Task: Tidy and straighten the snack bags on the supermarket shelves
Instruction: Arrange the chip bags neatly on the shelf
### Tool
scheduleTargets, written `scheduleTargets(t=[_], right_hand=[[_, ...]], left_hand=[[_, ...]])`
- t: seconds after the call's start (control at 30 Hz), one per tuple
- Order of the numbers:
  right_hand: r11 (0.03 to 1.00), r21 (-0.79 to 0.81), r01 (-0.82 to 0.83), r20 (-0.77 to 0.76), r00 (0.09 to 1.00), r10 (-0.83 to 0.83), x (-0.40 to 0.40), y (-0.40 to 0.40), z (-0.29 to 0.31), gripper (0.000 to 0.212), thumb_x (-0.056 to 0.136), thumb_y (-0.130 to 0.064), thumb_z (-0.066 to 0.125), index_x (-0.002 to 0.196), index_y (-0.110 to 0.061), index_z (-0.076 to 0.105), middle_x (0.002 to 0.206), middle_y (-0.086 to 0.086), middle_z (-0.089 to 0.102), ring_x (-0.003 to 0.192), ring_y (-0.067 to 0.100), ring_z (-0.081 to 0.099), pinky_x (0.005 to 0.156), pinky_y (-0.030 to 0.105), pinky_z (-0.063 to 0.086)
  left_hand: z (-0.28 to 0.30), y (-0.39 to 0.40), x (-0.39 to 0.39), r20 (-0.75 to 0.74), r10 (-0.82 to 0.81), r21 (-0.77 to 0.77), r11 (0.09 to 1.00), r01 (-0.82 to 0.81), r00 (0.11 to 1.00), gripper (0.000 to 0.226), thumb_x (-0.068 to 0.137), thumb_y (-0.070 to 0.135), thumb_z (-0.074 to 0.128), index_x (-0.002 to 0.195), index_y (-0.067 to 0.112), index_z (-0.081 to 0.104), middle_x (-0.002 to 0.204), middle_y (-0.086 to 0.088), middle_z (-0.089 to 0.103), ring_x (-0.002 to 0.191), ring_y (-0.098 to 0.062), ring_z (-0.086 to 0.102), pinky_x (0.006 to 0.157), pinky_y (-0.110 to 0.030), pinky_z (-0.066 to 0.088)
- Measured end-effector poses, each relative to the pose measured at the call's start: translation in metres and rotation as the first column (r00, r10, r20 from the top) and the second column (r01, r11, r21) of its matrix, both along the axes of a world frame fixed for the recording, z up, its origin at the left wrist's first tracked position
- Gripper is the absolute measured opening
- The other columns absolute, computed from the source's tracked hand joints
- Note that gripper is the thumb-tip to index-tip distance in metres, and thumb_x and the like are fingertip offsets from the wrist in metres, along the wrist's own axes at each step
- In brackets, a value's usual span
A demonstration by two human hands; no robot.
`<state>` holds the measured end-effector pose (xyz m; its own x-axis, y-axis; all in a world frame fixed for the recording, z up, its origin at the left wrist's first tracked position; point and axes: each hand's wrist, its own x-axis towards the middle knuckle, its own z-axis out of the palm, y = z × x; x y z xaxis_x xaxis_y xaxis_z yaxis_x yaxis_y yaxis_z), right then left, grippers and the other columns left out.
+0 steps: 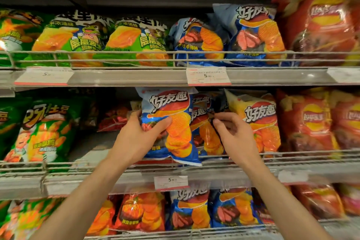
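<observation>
Head view, middle shelf, centre bay. Item: blue snack bag (171, 122), standing at the shelf front, its lower edge lapping over the wire rail (292, 154). Long axis near vertical, top seal at about 12 o'clock leaning slightly toward 11, printed face outward. Left hand (144, 132) grasps its left edge, thumb across the front, fingers behind. Right hand (231, 130), at 3 o'clock of that bag, pinches the dark edge of a second blue bag (204, 132) tucked behind and beside it; this one sits partly hidden and askew. Yellow bag (257, 121) further toward 3 o'clock tilts toward 11. Progress, by judgement: early to midway. Top shelf rows look fairly upright; the middle bay is in hand. Left to do: the gap at 9 o'clock, where red bags (114, 119) lie slumped at the back, and the bottom shelf
</observation>
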<state>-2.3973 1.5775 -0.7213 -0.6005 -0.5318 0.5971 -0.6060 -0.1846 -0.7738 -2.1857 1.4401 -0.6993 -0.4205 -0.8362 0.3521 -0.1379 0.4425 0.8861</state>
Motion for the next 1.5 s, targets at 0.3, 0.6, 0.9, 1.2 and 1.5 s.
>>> scheduleTargets(t=[0.3,0.6,0.9,1.2,1.5], right_hand=[[0.837,-0.037,0.546,-0.269,0.801,-0.535,-0.074,0.067,-0.002,0.038,0.095,-0.035,0.069,0.124,-0.012,0.062,0.113,0.003,0.060,0.103,0.024,0.059,0.092,0.046,0.051],[0.858,0.421,0.294,-0.017,0.949,-0.316,-0.094,0.061,-0.010,0.089,0.096,-0.059,0.056,0.160,-0.012,0.017,0.145,0.009,0.054,0.131,0.034,0.056,0.110,0.047,0.045],[0.954,0.198,0.227,0.072,0.967,-0.245,-0.096,0.047,0.011,0.054,0.091,-0.044,0.073,0.132,-0.017,0.049,0.100,-0.016,0.065,0.091,0.005,0.065,0.084,0.033,0.056],[0.960,0.172,0.220,0.014,0.974,-0.225,-0.096,0.054,0.039,0.063,0.093,-0.049,0.069,0.142,-0.018,0.044,0.111,-0.006,0.062,0.098,0.017,0.063,0.088,0.036,0.053],[0.972,0.228,0.054,0.076,0.994,-0.073,-0.087,0.104,0.036,0.029,0.091,-0.050,0.068,0.110,-0.028,0.068,0.092,-0.011,0.079,0.081,0.008,0.076,0.072,0.035,0.064]], left_hand=[[-0.007,0.026,-0.052,-0.070,-0.116,0.005,0.993,0.116,0.991,0.064,0.074,0.060,0.079,0.120,0.029,0.046,0.084,0.010,0.079,0.077,-0.009,0.077,0.083,-0.038,0.062],[-0.018,0.035,-0.073,-0.255,-0.125,0.081,0.985,0.150,0.959,0.059,0.085,0.041,0.076,0.122,0.039,0.031,0.085,-0.002,0.078,0.073,-0.010,0.077,0.059,-0.016,0.055],[-0.021,0.040,-0.070,-0.302,-0.155,0.097,0.977,0.192,0.941,0.063,0.085,0.041,0.076,0.124,0.041,0.027,0.089,-0.005,0.077,0.076,-0.013,0.077,0.063,-0.019,0.056],[-0.022,0.040,-0.069,-0.306,-0.141,0.090,0.980,0.176,0.941,0.059,0.086,0.040,0.075,0.122,0.042,0.027,0.092,-0.002,0.076,0.074,-0.011,0.077,0.058,-0.013,0.053],[-0.024,0.038,-0.069,-0.241,-0.100,0.036,0.993,0.112,0.965,0.077,0.087,0.045,0.072,0.148,0.032,0.028,0.095,0.001,0.075,0.073,-0.004,0.075,0.054,-0.007,0.050]])
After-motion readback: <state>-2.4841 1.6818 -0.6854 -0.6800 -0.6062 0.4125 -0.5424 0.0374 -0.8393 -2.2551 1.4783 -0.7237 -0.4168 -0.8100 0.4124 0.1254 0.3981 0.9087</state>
